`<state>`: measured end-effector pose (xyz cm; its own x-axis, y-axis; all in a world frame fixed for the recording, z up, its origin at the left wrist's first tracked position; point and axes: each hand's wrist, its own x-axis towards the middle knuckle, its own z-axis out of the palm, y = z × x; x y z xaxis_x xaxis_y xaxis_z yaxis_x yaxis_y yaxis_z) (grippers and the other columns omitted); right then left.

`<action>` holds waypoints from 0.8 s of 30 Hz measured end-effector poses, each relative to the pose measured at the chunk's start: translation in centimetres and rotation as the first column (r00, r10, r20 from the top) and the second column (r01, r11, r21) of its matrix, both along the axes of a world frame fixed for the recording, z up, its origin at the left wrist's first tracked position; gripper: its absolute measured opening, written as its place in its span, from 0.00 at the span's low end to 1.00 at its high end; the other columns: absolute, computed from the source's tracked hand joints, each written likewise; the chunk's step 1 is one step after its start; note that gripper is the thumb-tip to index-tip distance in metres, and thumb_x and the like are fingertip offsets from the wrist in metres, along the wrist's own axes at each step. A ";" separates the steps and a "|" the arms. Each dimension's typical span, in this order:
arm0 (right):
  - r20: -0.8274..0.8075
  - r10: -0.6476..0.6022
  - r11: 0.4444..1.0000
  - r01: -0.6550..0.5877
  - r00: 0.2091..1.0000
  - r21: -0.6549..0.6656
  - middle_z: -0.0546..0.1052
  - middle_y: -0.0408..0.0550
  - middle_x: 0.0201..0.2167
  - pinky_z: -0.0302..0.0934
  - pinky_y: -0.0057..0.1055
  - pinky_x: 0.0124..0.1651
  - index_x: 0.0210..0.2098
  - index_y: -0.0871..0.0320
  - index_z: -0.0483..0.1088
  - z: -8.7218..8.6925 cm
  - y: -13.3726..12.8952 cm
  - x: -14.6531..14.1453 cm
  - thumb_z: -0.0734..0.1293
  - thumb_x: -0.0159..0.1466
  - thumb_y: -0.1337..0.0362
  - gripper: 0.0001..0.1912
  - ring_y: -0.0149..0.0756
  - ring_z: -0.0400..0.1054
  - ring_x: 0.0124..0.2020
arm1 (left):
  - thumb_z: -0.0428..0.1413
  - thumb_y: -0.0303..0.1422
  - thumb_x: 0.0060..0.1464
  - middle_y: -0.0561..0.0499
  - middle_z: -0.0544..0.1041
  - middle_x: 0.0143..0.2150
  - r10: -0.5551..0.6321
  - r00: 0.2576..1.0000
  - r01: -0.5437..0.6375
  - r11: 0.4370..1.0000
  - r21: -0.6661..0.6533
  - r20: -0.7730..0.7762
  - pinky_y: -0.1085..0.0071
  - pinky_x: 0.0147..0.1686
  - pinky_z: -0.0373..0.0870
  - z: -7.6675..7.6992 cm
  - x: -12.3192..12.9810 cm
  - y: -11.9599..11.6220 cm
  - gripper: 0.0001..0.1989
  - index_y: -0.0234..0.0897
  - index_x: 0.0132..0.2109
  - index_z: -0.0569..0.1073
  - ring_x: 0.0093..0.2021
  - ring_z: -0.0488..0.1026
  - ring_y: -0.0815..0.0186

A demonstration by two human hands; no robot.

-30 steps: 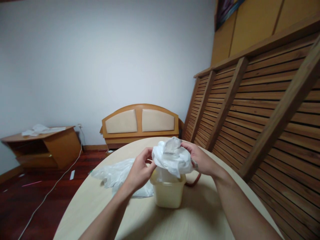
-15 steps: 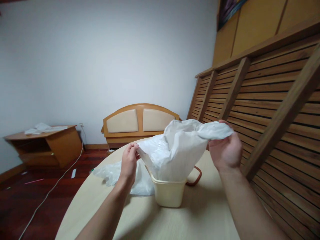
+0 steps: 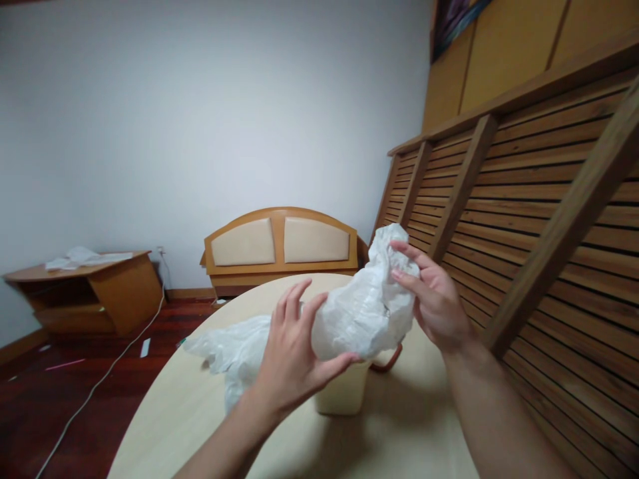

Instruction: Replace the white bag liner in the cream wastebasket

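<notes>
In the head view, the crumpled white bag (image 3: 349, 319) is right of centre, above the cream tub (image 3: 342, 394). The right hand (image 3: 403, 261) pinches its gathered upper end, probably to stop it unfurling. The left hand (image 3: 323, 336) is spread wide around its lower left side, as if to cup it; thumb contact is hard to confirm. A second bag (image 3: 239, 342) lies left of centre, near the table's (image 3: 164, 406) curved left edge. Air separates the right hand from the slatted panel (image 3: 539, 229) at right.
</notes>
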<state>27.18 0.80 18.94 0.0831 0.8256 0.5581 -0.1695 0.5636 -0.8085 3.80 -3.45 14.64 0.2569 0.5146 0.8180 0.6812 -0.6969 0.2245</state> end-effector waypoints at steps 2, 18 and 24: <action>0.064 0.068 0.997 -0.070 0.996 0.022 0.80 0.49 0.50 0.73 0.39 0.46 0.61 0.49 0.65 -0.1 -0.5 -0.5 0.75 0.56 0.55 0.35 0.44 0.77 0.45 | 0.67 0.49 0.49 0.35 0.59 0.70 0.053 0.998 -0.051 0.994 0.096 -0.017 0.44 0.65 0.55 -0.4 0.6 -0.4 0.43 0.43 0.67 0.60 0.69 0.57 0.41; 0.057 -0.063 0.998 0.062 0.996 0.011 0.78 0.49 0.50 0.54 0.21 0.17 0.53 0.53 0.72 0.1 0.1 -0.1 0.71 0.55 0.64 0.26 0.32 0.74 0.31 | 0.60 0.47 0.56 0.55 0.69 0.26 -0.006 0.724 0.304 0.900 -0.312 0.690 0.75 0.29 0.63 1.8 -3.8 2.8 0.19 0.37 0.30 0.70 0.27 0.65 0.69; -0.133 -0.129 0.990 0.134 0.983 0.031 0.78 0.41 0.34 0.69 0.27 0.34 0.41 0.51 0.72 0.3 0.7 0.7 0.72 0.57 0.58 0.12 0.33 0.73 0.33 | 0.65 0.49 0.47 0.55 0.72 0.24 0.043 0.442 0.631 0.695 -0.345 0.896 0.76 0.21 0.64 2.4 -3.1 1.9 0.20 0.36 0.32 0.72 0.21 0.66 0.71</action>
<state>27.86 1.48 19.27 0.2637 0.7800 0.5675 -0.1938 0.6191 -0.7610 0.66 -1.55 17.02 -0.0825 0.9558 0.2821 -0.2815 -0.2939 0.9135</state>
